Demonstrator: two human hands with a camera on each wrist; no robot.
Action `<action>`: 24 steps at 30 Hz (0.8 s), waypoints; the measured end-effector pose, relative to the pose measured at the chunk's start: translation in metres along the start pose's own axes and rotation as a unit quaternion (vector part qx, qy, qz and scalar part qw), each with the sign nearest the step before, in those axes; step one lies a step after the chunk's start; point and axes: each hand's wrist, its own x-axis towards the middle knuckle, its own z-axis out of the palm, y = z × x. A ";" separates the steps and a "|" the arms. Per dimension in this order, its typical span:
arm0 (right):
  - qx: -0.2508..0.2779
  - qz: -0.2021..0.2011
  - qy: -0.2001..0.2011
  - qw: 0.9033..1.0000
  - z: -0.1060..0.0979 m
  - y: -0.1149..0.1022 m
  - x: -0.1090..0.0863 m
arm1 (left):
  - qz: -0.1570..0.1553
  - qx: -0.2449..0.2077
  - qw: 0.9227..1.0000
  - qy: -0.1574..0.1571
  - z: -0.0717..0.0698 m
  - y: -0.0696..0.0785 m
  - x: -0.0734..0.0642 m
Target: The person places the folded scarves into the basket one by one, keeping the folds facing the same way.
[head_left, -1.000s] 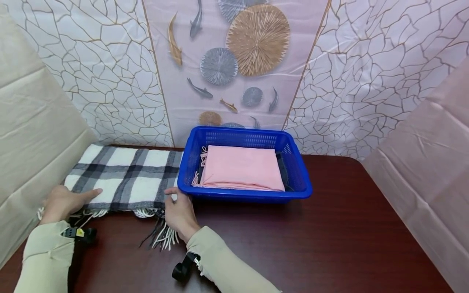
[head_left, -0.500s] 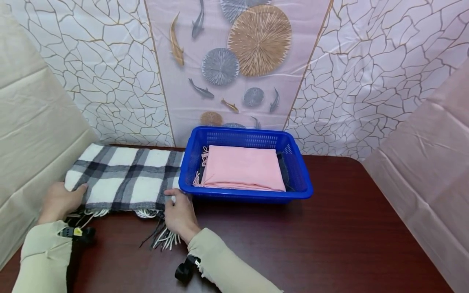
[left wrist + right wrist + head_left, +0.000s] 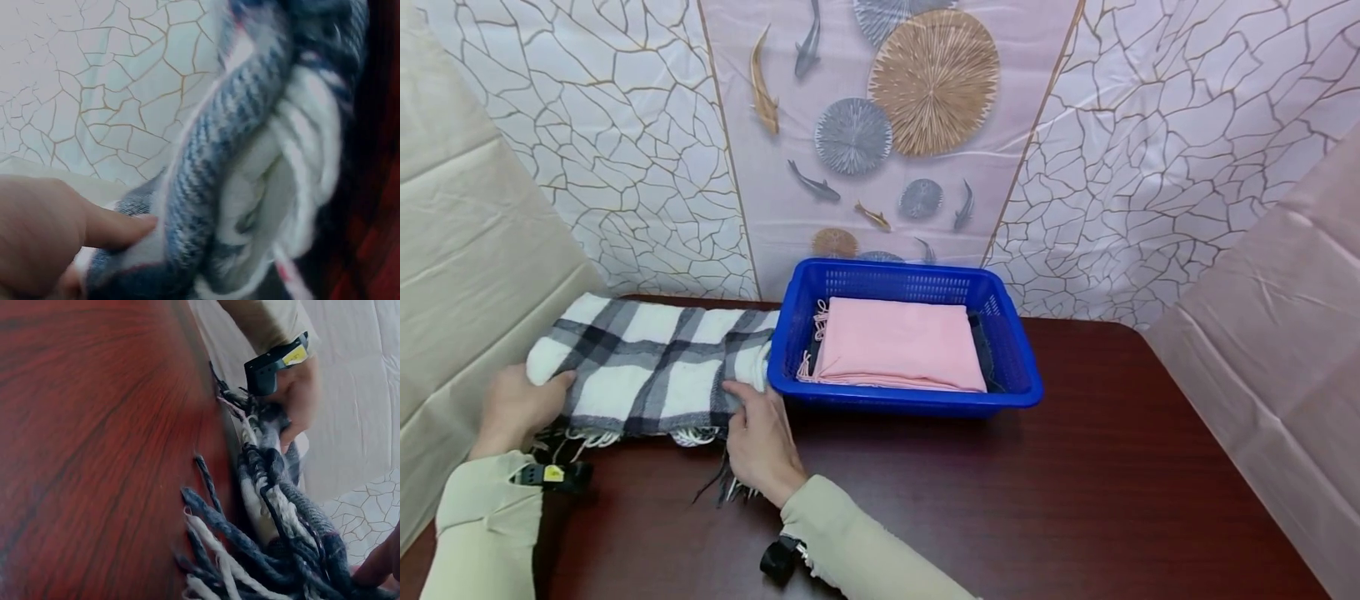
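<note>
A folded black, grey and white checked scarf (image 3: 647,358) with fringe along its near edge lies at the left of the table. My left hand (image 3: 523,404) grips its left end, thumb on top and the other fingers out of sight beneath. In the left wrist view the thumb of that hand (image 3: 56,228) presses beside the rolled scarf edge (image 3: 206,162). My right hand (image 3: 765,437) pinches the near right corner, close to the blue basket (image 3: 902,400). Twisted fringe strands (image 3: 231,550) hang over the table in the right wrist view.
Inside the basket lies a folded pink fringed cloth (image 3: 898,342), on top of a dark cloth (image 3: 985,354). The dark red-brown table (image 3: 1075,500) extends to the right. Patterned and plain drapes (image 3: 662,167) stand behind and at both sides.
My right hand has shifted slightly left with the scarf's right end, which now bunches beside the basket. My left hand has drawn its thumb back and moved a little left with its end.
</note>
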 end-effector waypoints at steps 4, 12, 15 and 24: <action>0.000 -0.014 -0.009 1.000 -0.001 0.000 0.000 | -0.001 -0.022 1.000 0.020 0.000 0.006 -0.002; 0.035 -0.053 -0.033 0.997 0.000 0.000 -0.001 | -0.022 -0.036 0.998 0.056 -0.004 0.016 -0.006; 0.054 -0.070 -0.041 0.995 0.000 -0.001 -0.001 | -0.023 -0.047 0.997 0.061 -0.006 0.018 -0.007; 0.036 -0.128 -0.032 0.991 -0.008 -0.007 0.001 | -0.030 -0.069 0.993 0.092 -0.015 0.026 -0.011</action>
